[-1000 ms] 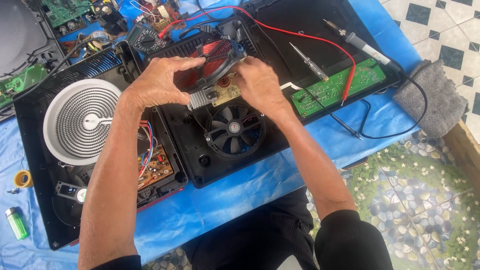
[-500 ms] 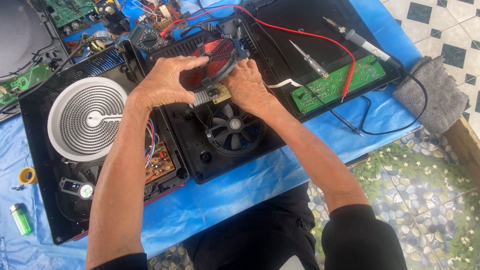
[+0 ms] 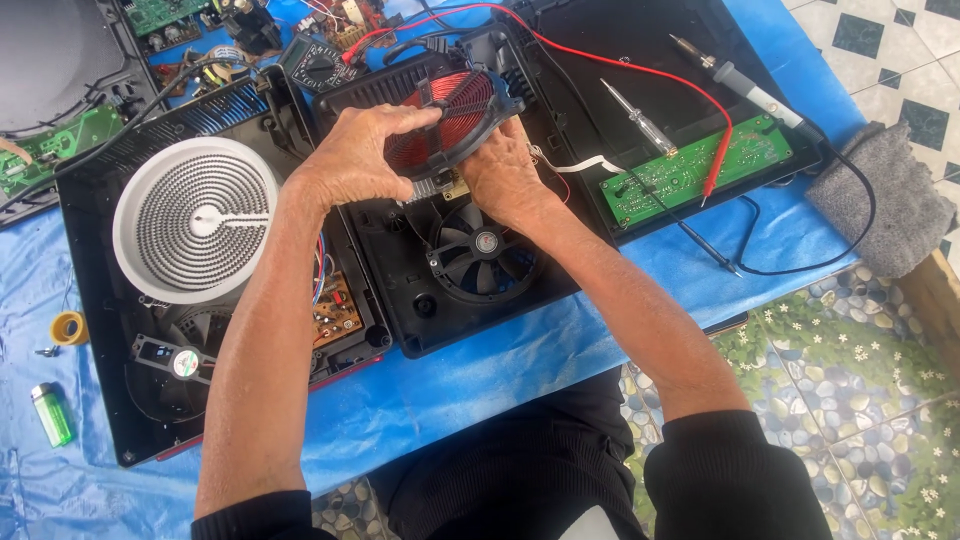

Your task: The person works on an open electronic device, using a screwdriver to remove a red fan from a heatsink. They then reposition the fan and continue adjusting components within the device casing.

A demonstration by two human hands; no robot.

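Hands grip the red coil (image 3: 445, 115) from either side, left hand (image 3: 355, 160) curled over its left rim, right hand (image 3: 505, 170) closed at its near-right edge, fan (image 3: 480, 255) just nearer.

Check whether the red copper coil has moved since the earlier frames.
Yes. The red coil now stands tilted up on edge, lifted toward the far side of the black housing, between the left hand and right hand. The cooling fan below is fully exposed.
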